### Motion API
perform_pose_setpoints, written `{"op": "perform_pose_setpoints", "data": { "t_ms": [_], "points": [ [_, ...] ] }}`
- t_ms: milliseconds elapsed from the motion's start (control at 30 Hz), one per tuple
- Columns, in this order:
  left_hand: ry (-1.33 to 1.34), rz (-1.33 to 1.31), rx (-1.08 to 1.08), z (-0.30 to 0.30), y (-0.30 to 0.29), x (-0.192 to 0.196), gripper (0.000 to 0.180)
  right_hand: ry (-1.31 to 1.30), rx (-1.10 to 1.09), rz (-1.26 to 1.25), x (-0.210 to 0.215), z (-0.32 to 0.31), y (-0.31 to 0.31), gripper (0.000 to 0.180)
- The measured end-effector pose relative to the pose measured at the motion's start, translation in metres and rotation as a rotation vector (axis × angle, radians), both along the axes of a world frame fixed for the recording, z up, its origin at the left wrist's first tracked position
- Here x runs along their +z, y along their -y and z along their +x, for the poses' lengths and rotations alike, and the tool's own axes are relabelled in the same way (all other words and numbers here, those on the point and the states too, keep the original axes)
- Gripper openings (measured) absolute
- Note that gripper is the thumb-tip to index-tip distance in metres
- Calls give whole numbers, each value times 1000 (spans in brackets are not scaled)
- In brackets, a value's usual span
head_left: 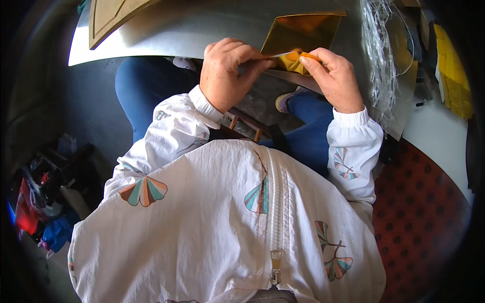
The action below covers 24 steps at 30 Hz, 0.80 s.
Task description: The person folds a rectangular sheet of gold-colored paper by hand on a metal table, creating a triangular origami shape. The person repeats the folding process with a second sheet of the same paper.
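Observation:
At the table's near edge, both hands pinch a crumpled piece of shiny gold foil (291,62). My left hand (226,71) grips its left end between thumb and bent fingers. Thumb and forefinger of my right hand (337,80) press together on its right end. Just beyond lies a flat gold foil sheet (305,33) with straight edges. Whether it joins the piece in my hands I cannot tell.
The metal tabletop (192,35) carries a wooden board (113,20) at far left. A bundle of clear shiny strands (380,65) hangs over its right side. Farther right is a yellow stack (453,76). A red dotted surface (414,222) lies lower right; dark clutter (55,197) sits lower left.

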State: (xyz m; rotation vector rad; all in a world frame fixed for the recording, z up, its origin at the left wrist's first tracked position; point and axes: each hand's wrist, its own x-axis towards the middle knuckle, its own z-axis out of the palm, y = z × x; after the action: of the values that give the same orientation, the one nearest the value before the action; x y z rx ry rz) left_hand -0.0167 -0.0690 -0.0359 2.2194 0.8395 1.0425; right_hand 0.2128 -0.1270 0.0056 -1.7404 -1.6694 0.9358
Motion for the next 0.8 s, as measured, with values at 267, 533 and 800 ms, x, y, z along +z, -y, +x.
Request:
{"op": "perform_pose_setpoints", "data": {
  "t_ms": [267,533,800],
  "points": [
    [0,139,74,-3,-10,-9,10,-142,-47,91,-2,-4,10,16],
    [17,194,31,-4,-17,-9,10,-75,-95,296,-3,-12,8,16],
    [12,-18,53,-3,-2,-10,13,-10,-101,284,-5,-21,2,22]
  ]
}}
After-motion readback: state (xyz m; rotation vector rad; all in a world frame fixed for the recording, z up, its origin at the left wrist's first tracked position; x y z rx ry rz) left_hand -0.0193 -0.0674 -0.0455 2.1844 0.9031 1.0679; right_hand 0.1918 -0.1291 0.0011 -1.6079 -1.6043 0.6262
